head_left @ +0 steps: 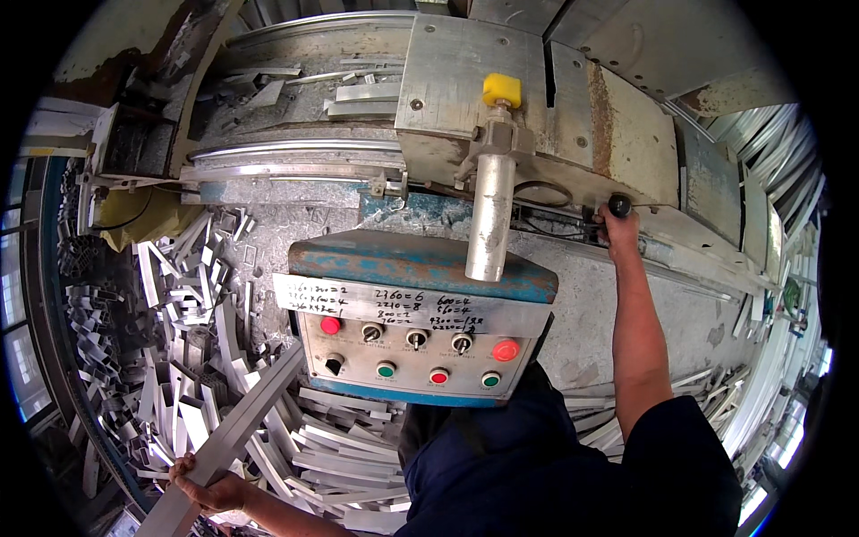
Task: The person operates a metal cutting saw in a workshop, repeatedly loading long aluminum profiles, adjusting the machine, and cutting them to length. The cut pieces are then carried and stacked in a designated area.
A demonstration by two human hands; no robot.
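Note:
My left hand [208, 488] grips a long grey aluminium bar [242, 421] at the lower left; the bar slants up toward the blue control box [420, 268]. My right hand [619, 224] reaches far out to the right and closes on a black knob [619, 205] at the edge of the grey metal machine [537, 107]. An upright metal cylinder [490, 219] with a yellow cap [501, 89] stands on the machine between my hands.
The control box front [412, 358] carries red and green buttons and rotary switches. Several cut aluminium offcuts [179, 313] lie heaped on the floor at the left and below the box. Long profiles [761, 295] run along the right.

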